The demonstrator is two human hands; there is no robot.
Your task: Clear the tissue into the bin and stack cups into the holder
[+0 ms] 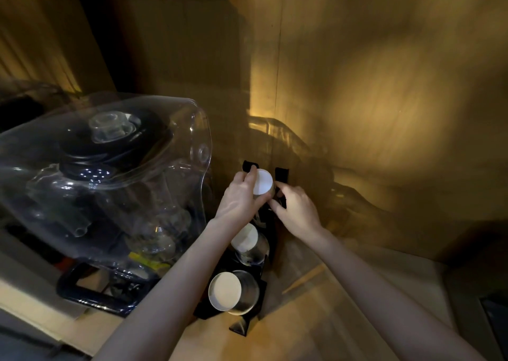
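Note:
A black tiered cup holder (281,178) stands against the wooden wall. Two cups lie in it on their sides, white bottoms toward me: one (224,292) in the lowest slot and one (246,241) in the middle. My left hand (239,198) grips a third cup (262,181) at the top slot, its white base facing up. My right hand (295,209) touches the holder frame and the cup's right side; its fingers are curled there. No tissue or bin is visible.
A large clear plastic blender enclosure (110,173) with a black jar lid inside stands to the left on a black base (90,292). The wooden counter (316,319) runs to the right and front. A wooden wall closes the back.

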